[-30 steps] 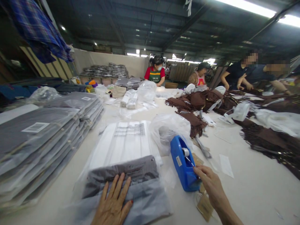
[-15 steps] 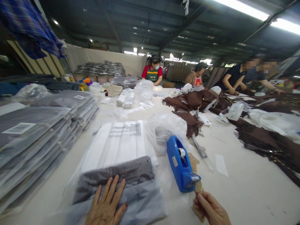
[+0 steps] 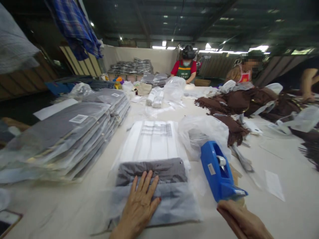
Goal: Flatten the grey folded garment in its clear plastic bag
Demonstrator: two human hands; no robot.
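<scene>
My left hand lies flat with fingers spread on a grey folded garment in a clear plastic bag. Beyond its dark upper band lies a stack of white plastic bags with printed lines. A blue tape dispenser stands to the right, its cutting end toward me. My right hand is just in front of that end, fingers pressed together. Whatever is between its fingertips is hidden and blurred.
Stacked bagged grey garments stand at the left. Crumpled clear plastic touches the dispenser's far side. Brown fringed cloth covers the back right. A co-worker in a green apron is across the table; a phone-like object lies lower left.
The view has turned left, so everything sits further right. My right hand has turned and come up to the dispenser's cutting end. The left hand stays flat on the bagged garment.
</scene>
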